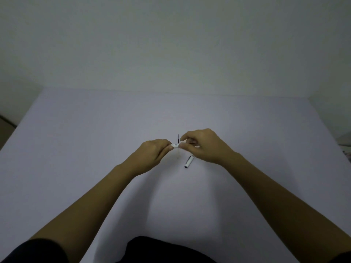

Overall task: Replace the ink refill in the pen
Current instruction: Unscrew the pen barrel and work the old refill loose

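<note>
Above the middle of the pale table [95,149], both my hands grip a short white pen body [175,145] between them. My left hand [153,155] pinches its left end. My right hand [204,146] holds its right end with thumb and fingers. A thin dark ink refill [178,139] lies on the table just behind the pen, pointing away from me. A white pen cap [189,161] with a silver clip lies on the table under my right hand, its open end toward me.
A plain wall stands behind the table's far edge [171,91]. Some clutter shows at the far right edge [347,149]. My dark clothing [167,249] sits at the near edge.
</note>
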`<state>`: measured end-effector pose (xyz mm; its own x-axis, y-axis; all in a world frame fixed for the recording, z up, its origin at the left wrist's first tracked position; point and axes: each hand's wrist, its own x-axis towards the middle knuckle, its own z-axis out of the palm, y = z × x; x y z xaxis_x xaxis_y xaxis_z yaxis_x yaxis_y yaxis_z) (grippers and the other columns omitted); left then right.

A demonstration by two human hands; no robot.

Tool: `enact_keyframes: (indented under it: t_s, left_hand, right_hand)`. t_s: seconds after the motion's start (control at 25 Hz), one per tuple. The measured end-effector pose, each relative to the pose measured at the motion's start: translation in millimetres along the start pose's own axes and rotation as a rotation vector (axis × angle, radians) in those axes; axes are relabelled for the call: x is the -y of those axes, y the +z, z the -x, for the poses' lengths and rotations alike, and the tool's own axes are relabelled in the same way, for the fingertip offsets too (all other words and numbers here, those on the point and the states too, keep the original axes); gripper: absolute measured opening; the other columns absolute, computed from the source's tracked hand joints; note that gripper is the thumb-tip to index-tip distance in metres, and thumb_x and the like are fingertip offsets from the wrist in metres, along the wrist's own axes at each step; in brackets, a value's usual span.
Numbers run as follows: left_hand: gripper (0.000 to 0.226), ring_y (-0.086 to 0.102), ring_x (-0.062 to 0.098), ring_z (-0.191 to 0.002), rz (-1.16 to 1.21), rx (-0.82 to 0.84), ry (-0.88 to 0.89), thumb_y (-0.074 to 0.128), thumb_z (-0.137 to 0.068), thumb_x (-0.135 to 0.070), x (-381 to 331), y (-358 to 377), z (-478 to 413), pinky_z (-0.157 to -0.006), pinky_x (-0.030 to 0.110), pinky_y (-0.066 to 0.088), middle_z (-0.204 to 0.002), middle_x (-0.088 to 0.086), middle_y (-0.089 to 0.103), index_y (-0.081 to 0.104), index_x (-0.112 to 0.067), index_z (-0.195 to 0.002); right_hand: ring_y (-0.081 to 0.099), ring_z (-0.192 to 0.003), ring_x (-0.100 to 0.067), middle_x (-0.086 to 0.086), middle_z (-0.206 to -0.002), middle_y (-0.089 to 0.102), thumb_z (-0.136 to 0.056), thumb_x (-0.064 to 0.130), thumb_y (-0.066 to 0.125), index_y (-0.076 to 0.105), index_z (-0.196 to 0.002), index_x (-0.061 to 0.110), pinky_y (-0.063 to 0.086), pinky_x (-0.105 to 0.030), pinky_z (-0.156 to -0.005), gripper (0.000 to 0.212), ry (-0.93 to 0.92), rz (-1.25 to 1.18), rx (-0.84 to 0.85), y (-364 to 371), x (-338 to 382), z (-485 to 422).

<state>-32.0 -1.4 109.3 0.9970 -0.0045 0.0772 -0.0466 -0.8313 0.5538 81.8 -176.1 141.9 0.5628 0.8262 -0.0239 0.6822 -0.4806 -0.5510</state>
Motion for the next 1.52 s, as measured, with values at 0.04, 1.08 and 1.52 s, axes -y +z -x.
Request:
enact_keyframes:
  t_s: [0.04, 1.08, 1.52]
  left_hand:
    - [0.029, 0.049, 0.017, -0.066, -0.019, -0.010, 0.020, 0.038, -0.097, -0.031, -1, -1, 1, -0.061, 0.023, 0.034, -0.078, -0.001, 0.058, 0.058, -0.011, -0.097]
    - [0.023, 0.044, 0.011, -0.068, -0.038, -0.071, 0.075, 0.043, -0.096, -0.027, -10, -10, 9, -0.064, 0.021, 0.033, -0.084, 0.000, 0.061, 0.058, -0.010, -0.099]
    - [0.024, 0.046, 0.011, -0.067, -0.027, -0.103, 0.069, 0.042, -0.096, -0.027, -11, -13, 7, -0.060, 0.017, 0.032, -0.078, -0.007, 0.054, 0.058, -0.010, -0.097]
  right_hand:
    - [0.064, -0.068, -0.015, 0.002, -0.077, 0.072, -0.091, 0.037, 0.051, 0.069, -0.088, 0.017, 0.052, -0.030, -0.067, 0.028, 0.015, 0.006, 0.045, 0, 1, -1]
    - [0.058, -0.062, -0.008, 0.002, -0.068, 0.067, -0.081, 0.032, 0.069, 0.073, -0.079, 0.024, 0.043, -0.018, -0.061, 0.009, -0.013, -0.175, -0.035, -12, 1, 5]
    - [0.058, -0.070, 0.003, 0.014, -0.073, 0.062, -0.080, 0.030, 0.069, 0.065, -0.085, 0.029, 0.043, -0.005, -0.066, 0.007, -0.042, -0.212, -0.081, -10, 4, 6]
